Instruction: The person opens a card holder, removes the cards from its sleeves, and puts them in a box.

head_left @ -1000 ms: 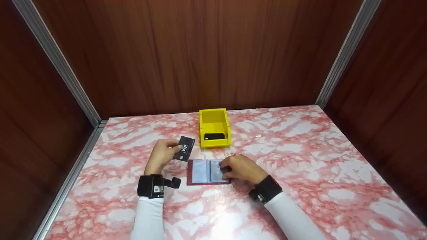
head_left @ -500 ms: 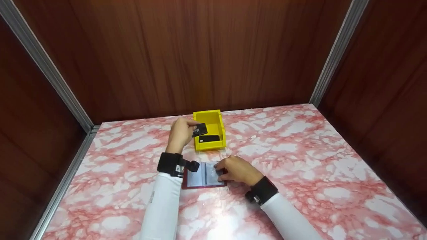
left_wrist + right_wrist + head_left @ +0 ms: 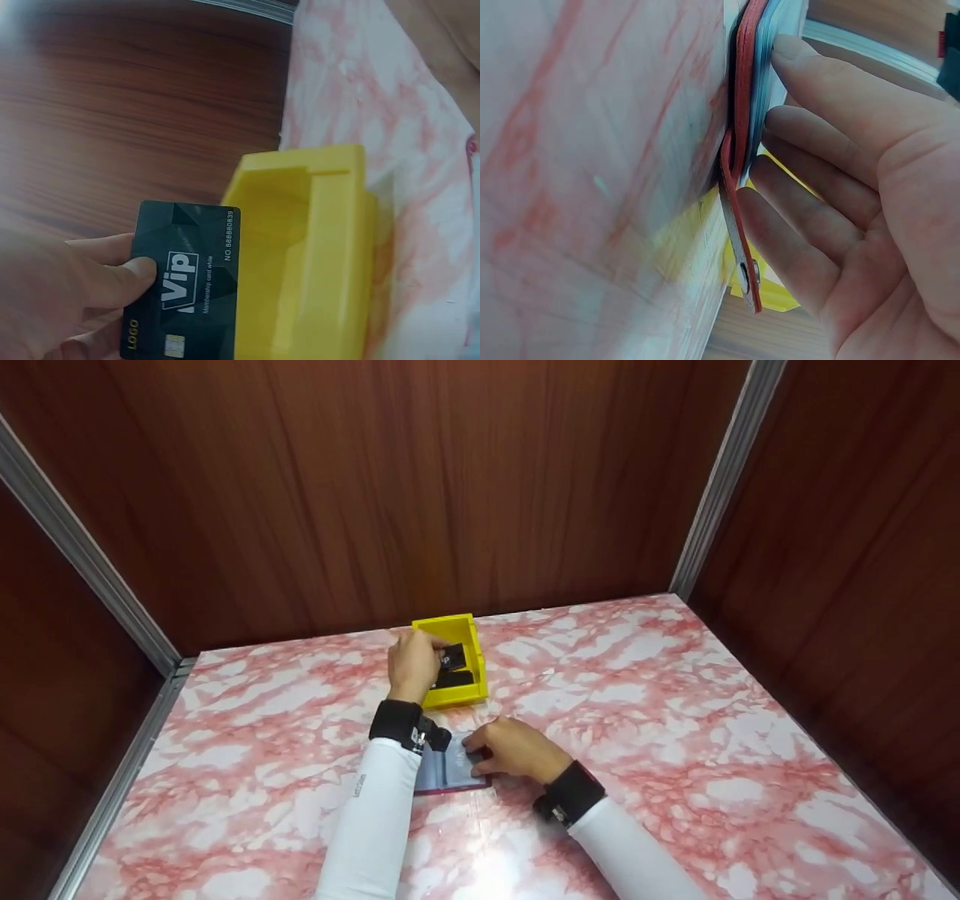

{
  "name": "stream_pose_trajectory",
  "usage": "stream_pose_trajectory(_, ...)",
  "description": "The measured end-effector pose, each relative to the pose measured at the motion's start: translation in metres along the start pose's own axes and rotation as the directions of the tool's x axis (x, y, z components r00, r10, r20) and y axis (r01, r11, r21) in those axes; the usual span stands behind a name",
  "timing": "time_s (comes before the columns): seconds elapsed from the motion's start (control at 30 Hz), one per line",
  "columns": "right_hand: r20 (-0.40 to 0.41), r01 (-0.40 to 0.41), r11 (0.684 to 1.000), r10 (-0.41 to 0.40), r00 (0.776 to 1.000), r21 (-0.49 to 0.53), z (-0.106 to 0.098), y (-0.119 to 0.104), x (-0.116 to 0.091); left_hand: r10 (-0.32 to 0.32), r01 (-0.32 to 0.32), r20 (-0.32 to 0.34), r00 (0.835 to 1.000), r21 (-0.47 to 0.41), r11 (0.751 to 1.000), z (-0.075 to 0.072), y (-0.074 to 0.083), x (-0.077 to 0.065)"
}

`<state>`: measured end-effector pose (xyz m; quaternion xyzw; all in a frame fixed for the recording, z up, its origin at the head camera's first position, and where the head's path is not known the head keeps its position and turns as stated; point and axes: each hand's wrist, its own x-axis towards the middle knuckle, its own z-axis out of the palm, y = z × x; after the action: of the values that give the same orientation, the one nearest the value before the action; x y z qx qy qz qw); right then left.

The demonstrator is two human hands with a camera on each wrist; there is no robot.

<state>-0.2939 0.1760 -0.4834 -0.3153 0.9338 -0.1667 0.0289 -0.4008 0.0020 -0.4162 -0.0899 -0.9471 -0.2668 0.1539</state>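
Observation:
My left hand (image 3: 414, 666) pinches a black membership card (image 3: 199, 281) marked "Vip" between thumb and fingers, over the yellow bin (image 3: 481, 675). More black cards (image 3: 456, 679) lie at the front of that bin. Nearer to me, a red card holder (image 3: 744, 97) with clear sleeves (image 3: 457, 765) lies spread out on the table, partly hidden by my left wrist. My right hand (image 3: 517, 750) rests at its right side, its fingertips touching the sleeves' edge with the fingers loosely bent. A snap strap (image 3: 741, 247) sticks out from the holder in the right wrist view.
The tabletop (image 3: 637, 735) has a pink and white marbled pattern. Behind the bin rises a brown wood-grain wall (image 3: 450, 495), with side walls joined by metal corner posts (image 3: 720, 472). Black camera straps (image 3: 576, 793) circle both wrists.
My left hand has carried the membership card from beside the card holder forward and right, over the yellow bin. My right hand has stayed at the holder. The head view has shifted slightly.

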Motion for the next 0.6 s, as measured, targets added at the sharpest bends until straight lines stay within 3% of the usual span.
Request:
stream_pose_trajectory(0.27, -0.009, 0.030, 0.999, -0.030, 0.999, -0.022, 0.002, 0.000, 0.001, 0.027, -0.030, 0.034, 0.999, 0.070, 0.997, 0.024, -0.007, -0.005)
stream_pose_trajectory(0.43, -0.006, 0.009, 1.000, -0.009, 1.000, -0.004, 0.001, 0.001, 0.001, 0.055, -0.067, 0.081, 0.995, 0.153, 0.986, 0.034, -0.008, -0.007)
stream_pose_trajectory(0.6, -0.004, -0.006, 1.000, 0.006, 1.000, 0.001, 0.000, 0.000, 0.001, 0.088, -0.100, 0.081, 0.993, 0.162, 0.982, 0.042, -0.007, -0.014)
